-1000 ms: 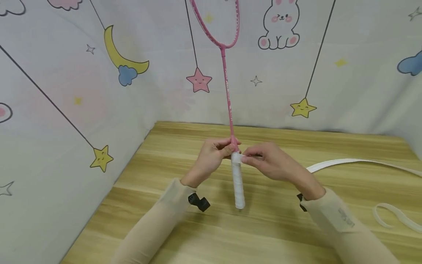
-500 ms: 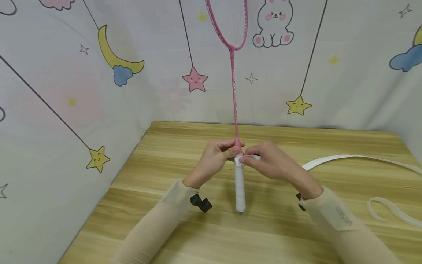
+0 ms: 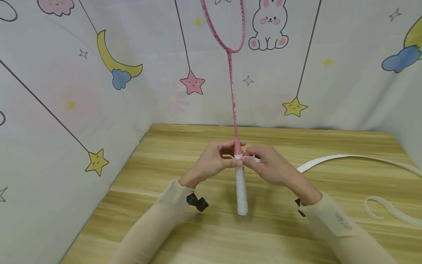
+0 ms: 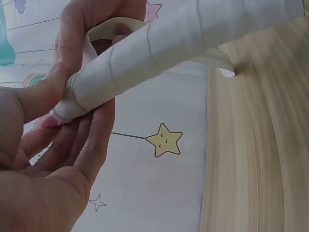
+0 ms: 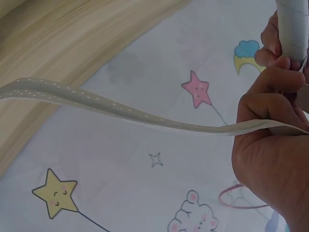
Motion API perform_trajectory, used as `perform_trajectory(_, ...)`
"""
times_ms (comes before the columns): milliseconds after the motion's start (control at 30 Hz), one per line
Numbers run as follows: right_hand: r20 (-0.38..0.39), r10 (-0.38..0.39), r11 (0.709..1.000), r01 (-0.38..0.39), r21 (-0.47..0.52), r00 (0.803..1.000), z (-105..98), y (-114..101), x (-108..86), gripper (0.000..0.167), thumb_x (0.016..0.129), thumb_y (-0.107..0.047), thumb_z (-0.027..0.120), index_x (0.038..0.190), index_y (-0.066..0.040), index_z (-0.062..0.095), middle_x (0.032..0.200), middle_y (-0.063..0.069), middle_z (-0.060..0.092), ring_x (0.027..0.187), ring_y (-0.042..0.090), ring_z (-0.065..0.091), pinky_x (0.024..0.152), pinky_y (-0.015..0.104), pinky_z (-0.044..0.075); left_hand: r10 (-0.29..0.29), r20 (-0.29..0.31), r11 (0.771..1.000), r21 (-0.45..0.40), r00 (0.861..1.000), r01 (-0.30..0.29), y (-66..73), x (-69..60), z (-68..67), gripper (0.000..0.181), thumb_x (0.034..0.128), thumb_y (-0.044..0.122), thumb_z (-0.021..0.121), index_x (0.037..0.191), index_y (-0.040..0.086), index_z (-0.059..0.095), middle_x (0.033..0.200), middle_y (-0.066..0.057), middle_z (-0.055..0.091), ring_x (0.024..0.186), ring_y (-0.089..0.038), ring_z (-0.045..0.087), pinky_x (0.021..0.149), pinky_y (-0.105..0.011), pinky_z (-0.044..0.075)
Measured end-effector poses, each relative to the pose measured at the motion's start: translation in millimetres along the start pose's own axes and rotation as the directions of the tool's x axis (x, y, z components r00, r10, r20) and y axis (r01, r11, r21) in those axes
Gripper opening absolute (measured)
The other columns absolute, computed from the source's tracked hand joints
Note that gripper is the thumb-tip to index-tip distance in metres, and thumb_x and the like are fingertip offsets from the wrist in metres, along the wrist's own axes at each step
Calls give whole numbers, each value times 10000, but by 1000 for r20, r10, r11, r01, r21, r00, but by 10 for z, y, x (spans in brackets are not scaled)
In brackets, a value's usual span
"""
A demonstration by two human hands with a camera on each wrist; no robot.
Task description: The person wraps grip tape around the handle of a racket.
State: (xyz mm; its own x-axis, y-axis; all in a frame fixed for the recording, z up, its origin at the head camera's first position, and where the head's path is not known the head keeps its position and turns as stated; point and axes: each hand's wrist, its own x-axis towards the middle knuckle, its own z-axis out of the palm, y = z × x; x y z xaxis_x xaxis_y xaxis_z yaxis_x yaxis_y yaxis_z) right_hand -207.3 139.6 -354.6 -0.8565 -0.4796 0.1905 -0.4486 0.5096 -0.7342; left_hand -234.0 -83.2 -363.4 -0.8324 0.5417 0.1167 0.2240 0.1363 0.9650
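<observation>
A pink badminton racket (image 3: 233, 99) stands nearly upright, its head partly out of view at the top. White tape covers its handle (image 3: 241, 190) in overlapping turns, plain in the left wrist view on the wrapped handle (image 4: 145, 53). My left hand (image 3: 212, 161) grips the racket where the pink cone meets the handle, thumb over the tape's upper edge. Close on the right, my right hand (image 3: 271, 165) pinches a long white grip tape (image 5: 145, 116), which passes through the hand and trails away. The right fingertips are partly hidden.
The tape's loose length (image 3: 343, 156) arcs across the right of the wooden table (image 3: 184, 234), with a curled white strip (image 3: 392, 211) nearer the front. A printed cloth (image 3: 148, 95) hangs behind and along the left. Black wrist cameras (image 3: 197, 202) sit at the cuffs.
My left thumb has moved down from the cone onto the tape at the handle's top. The right hand keeps pinching the tape beside it. A small tan edge now shows by the left fingers.
</observation>
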Motion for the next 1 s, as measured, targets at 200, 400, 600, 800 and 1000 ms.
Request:
perform_trajectory(200, 33, -10, 998, 8, 55, 999, -39, -3, -40, 197, 1082, -172, 686, 906, -87, 705, 740, -22, 506, 716, 149, 484, 654, 274, 430, 20, 27, 1000, -19, 999, -20, 2, -5, -13, 419, 971, -20, 776, 1382, -12, 698, 1202, -201, 753, 1034, -137, 705, 863, -270, 588)
perform_trajectory(400, 22, -8, 994, 6, 106, 1000, -56, 18, -69, 135, 1078, -133, 687, 963, -100, 748, 756, -6, 517, 698, 110, 459, 651, 263, 423, 24, 35, 999, -39, 999, -23, -1, -22, -19, 405, 976, -61, 737, 1377, -25, 696, 1204, -237, 741, 1036, -132, 692, 860, -265, 598)
perform_trajectory(600, -6, 8, 988, -7, 153, 1000, -14, 50, -63, 121, 1063, -108, 706, 961, -88, 769, 844, 38, 601, 778, 127, 489, 694, 262, 434, 15, 51, 998, -65, 999, -11, 7, -40, -25, 437, 977, -80, 713, 1409, -18, 684, 1228, -230, 740, 1009, -136, 695, 834, -270, 609)
perform_trajectory(800, 4, 19, 975, -19, 220, 1000, 13, 84, -62, 129, 1065, -88, 696, 993, -34, 788, 861, 10, 649, 764, 89, 499, 698, 246, 454, 8, 88, 998, -57, 996, -3, 22, -50, -48, 474, 1003, -72, 681, 1472, -6, 653, 1445, -252, 689, 1047, -142, 689, 890, -265, 591)
perform_trajectory(1000, 61, 12, 956, -29, 291, 998, 28, 117, -61, 206, 1101, -100, 639, 1170, 34, 780, 779, -24, 585, 686, 58, 473, 614, 228, 408, -4, 134, 998, -56, 991, 12, 16, -50, -78, 526, 1025, -44, 660, 1543, 26, 598, 1553, -218, 626, 1033, -177, 662, 927, -289, 570)
